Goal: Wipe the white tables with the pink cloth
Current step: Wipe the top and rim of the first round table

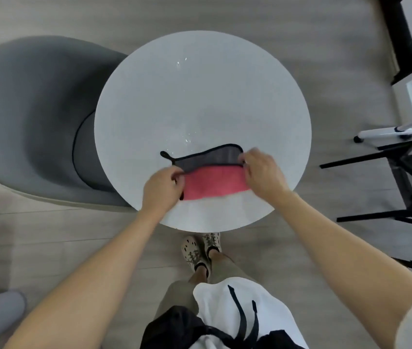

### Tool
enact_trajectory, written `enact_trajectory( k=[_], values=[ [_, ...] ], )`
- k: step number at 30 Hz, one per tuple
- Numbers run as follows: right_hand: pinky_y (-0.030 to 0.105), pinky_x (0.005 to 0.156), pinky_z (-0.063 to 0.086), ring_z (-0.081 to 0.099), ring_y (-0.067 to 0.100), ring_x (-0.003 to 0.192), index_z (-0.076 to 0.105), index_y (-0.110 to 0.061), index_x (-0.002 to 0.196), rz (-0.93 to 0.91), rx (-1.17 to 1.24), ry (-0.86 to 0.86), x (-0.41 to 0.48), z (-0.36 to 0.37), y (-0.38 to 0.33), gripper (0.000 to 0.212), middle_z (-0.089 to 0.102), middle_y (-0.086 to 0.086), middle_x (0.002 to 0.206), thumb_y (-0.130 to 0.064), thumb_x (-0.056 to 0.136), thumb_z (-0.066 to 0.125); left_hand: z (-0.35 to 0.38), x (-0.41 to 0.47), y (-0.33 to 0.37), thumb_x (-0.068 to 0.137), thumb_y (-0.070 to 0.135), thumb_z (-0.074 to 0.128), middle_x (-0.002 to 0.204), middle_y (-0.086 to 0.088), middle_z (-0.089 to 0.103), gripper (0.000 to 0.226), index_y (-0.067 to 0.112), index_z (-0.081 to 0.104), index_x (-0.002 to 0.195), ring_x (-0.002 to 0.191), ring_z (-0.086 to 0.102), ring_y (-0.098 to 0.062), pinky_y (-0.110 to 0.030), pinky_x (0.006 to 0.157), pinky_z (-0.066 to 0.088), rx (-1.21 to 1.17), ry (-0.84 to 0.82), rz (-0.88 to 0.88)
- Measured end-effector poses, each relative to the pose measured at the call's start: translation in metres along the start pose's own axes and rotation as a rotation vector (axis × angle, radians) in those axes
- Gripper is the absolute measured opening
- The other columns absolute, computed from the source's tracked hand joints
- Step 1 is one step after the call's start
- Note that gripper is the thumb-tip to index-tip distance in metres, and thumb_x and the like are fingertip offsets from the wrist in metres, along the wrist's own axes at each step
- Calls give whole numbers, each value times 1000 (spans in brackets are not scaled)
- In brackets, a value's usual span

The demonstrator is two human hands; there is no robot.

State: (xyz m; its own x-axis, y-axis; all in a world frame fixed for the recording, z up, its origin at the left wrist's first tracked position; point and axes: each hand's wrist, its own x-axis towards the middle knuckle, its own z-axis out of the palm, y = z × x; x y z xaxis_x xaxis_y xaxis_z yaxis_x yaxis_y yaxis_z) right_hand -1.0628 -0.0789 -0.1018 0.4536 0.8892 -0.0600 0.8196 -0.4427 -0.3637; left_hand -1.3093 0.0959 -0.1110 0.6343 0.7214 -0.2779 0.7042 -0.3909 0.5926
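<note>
A round white table (pixel 200 96) fills the middle of the head view. On its near part lies the pink cloth (pixel 215 182), folded over so its grey underside with black trim and a small black loop shows on the far half. My left hand (pixel 162 187) pinches the cloth's left edge. At the right edge, my right hand (pixel 263 172) pinches the fold between fingers and thumb. A few water droplets glint on the tabletop beyond the cloth.
A grey upholstered chair (pixel 31 117) stands against the table's left side. Black metal chair legs and a white frame (pixel 401 159) crowd the right. My feet in patterned shoes stand just under the table's near rim. Grey slippers sit at the lower left.
</note>
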Motion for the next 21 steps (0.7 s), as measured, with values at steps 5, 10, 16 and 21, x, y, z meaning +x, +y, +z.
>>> enact_trajectory(
  k=[5,10,16,21],
  values=[
    [55,103,52,63,38,119,70,-5,127,67,22,187,36,13,-16,35,67,14,126,-4,93,61,-7,28,-11,100,31,66,125,-6,70,38,16,67,135,116,65,-30,-43,90,54,144,-38,-124],
    [59,134,17,26,38,162,48,-9,159,119,-129,-48,2,89,-35,63,41,19,167,-48,109,50,-7,11,-33,79,54,89,147,-10,54,87,19,53,150,131,53,-36,-50,103,48,356,-150,-95],
    [60,134,3,-5,34,168,14,-7,173,-74,-106,-177,14,130,-84,83,5,20,181,-46,104,41,-14,13,-40,82,37,87,143,-7,54,75,22,56,150,128,56,-33,-49,103,49,343,-118,-1],
    [59,135,2,-2,39,168,16,3,170,192,10,-10,26,130,-123,92,11,26,178,-55,105,45,-34,18,-46,76,37,90,146,-7,53,82,21,55,149,132,56,-34,-51,106,50,401,-127,-45]
  ],
)
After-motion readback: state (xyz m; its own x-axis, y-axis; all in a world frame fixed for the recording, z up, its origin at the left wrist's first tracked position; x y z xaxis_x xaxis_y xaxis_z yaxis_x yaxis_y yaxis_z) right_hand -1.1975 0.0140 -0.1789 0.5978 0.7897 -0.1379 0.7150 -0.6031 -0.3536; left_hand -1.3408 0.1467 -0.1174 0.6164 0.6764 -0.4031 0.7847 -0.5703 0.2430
